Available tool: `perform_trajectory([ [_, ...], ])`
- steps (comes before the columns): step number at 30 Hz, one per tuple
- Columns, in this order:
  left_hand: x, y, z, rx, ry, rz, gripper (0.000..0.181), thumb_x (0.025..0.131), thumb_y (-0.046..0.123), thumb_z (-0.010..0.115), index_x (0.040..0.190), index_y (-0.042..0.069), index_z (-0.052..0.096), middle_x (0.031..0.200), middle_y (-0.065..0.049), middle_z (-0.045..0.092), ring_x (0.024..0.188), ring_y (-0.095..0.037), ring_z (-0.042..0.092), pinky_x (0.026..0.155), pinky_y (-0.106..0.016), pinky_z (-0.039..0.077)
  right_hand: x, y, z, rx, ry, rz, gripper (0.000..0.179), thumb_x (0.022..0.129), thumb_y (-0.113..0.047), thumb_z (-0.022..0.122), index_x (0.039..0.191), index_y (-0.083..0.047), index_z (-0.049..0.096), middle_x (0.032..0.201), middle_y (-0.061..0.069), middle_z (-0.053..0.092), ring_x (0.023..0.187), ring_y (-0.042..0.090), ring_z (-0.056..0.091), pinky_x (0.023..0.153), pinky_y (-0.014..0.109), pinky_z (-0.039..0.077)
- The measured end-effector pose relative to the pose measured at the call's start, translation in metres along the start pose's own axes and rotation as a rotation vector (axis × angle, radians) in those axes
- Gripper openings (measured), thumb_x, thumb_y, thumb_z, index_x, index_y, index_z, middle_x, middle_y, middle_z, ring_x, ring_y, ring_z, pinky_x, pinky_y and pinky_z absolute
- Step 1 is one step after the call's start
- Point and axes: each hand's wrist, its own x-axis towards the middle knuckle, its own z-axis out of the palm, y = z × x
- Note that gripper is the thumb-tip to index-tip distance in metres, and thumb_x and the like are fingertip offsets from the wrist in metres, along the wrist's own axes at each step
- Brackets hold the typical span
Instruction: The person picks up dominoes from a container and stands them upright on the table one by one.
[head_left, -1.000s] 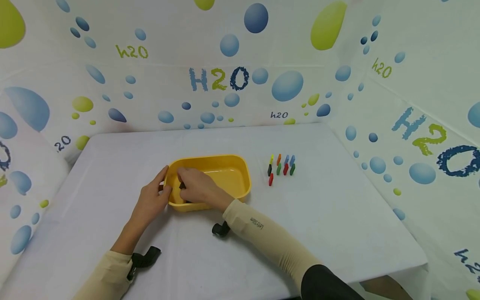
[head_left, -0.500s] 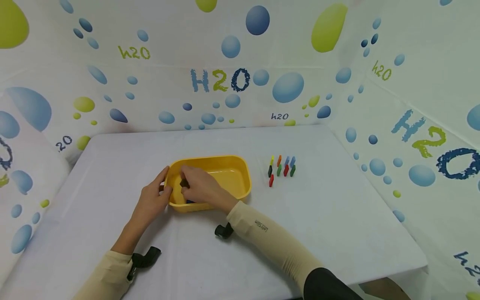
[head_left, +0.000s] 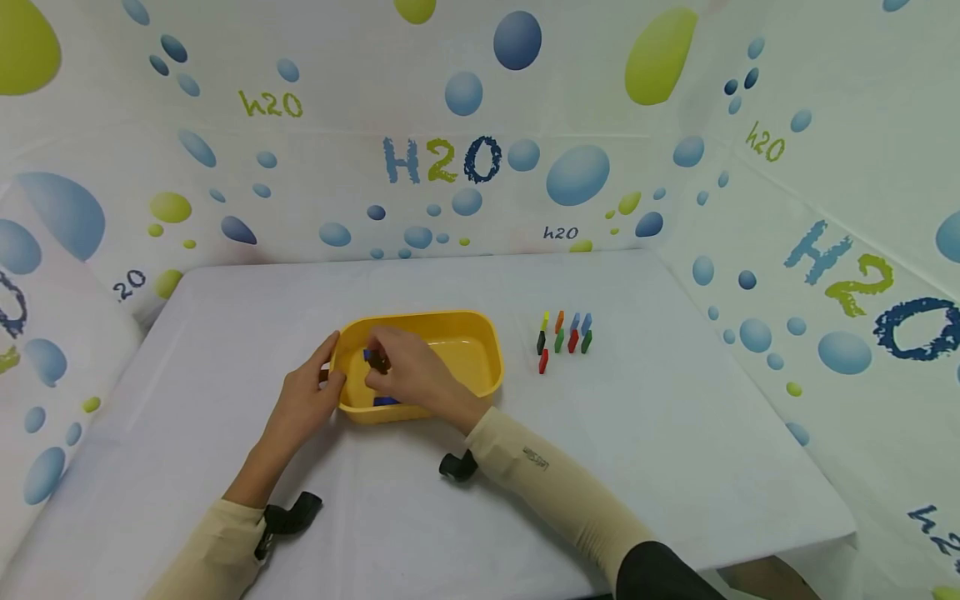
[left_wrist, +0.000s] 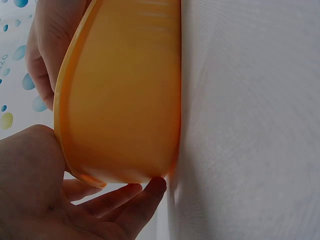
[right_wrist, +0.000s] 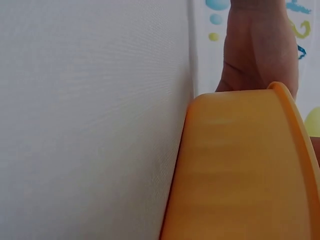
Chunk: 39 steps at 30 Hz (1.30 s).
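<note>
A yellow plastic tray sits on the white table. My left hand grips its left end, thumb on the near side and fingers round the outer wall; the left wrist view shows those fingers against the tray's end. My right hand is inside the tray's left part, its curled fingers and thumb pinching a small dark block. A bit of blue shows beside that block. Another blue block lies on the tray floor below the hand. The right fingertips are hidden in both wrist views.
Right of the tray, several small coloured blocks stand in short rows, among them a yellow one, an orange one, a black one and a red one. A patterned sheet rises behind the table.
My right hand has shifted slightly right inside the tray with the dark block, and more of the blue block beneath it shows. The left hand keeps its place on the tray.
</note>
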Motion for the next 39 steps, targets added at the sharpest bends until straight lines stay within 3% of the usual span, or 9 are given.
perform_trajectory([
  [12, 0.0, 0.0, 0.001, 0.001, -0.008, -0.024, 0.065, 0.106, 0.014, 0.044, 0.166, 0.005, 0.022, 0.152, -0.033, 0.044, 0.127, -0.053, 0.054, 0.097, -0.06, 0.052, -0.01, 0.001, -0.012, 0.077, 0.051, -0.02, 0.029, 0.09, -0.009, 0.073, 0.116, -0.001, 0.063, 0.098, 0.001, 0.061, 0.091, 0.025, 0.064, 0.078, 0.012, 0.046],
  [18, 0.0, 0.0, 0.001, -0.004, -0.017, -0.036, 0.066, 0.106, 0.014, 0.045, 0.166, 0.006, 0.021, 0.154, -0.031, 0.043, 0.128, -0.053, 0.053, 0.097, -0.059, 0.052, -0.014, 0.0, -0.015, 0.106, 0.093, -0.043, 0.027, 0.09, -0.008, 0.073, 0.114, -0.004, 0.062, 0.097, -0.002, 0.06, 0.09, 0.024, 0.065, 0.08, 0.01, 0.047],
  [26, 0.001, 0.0, 0.002, -0.004, -0.017, -0.058, 0.066, 0.106, 0.015, 0.045, 0.167, 0.008, 0.021, 0.154, -0.03, 0.043, 0.128, -0.051, 0.053, 0.098, -0.057, 0.053, -0.024, -0.003, -0.024, 0.124, 0.119, -0.035, 0.031, 0.089, -0.009, 0.072, 0.118, -0.003, 0.063, 0.099, -0.002, 0.062, 0.089, 0.016, 0.062, 0.087, 0.025, 0.056],
  [30, 0.001, 0.0, 0.004, -0.001, -0.005, -0.054, 0.065, 0.105, 0.014, 0.045, 0.166, 0.006, 0.022, 0.154, -0.031, 0.043, 0.126, -0.051, 0.055, 0.097, -0.057, 0.053, -0.028, -0.001, -0.027, 0.116, 0.138, -0.046, 0.031, 0.089, -0.009, 0.072, 0.118, -0.002, 0.063, 0.099, -0.002, 0.063, 0.089, 0.011, 0.06, 0.087, 0.025, 0.056],
  [39, 0.001, 0.001, 0.003, 0.002, 0.007, -0.031, 0.065, 0.105, 0.013, 0.045, 0.166, 0.005, 0.022, 0.153, -0.032, 0.043, 0.126, -0.051, 0.055, 0.097, -0.058, 0.053, -0.039, 0.004, -0.038, 0.132, 0.204, -0.063, 0.028, 0.088, -0.005, 0.073, 0.114, -0.002, 0.063, 0.098, 0.003, 0.066, 0.088, 0.014, 0.061, 0.086, 0.034, 0.058],
])
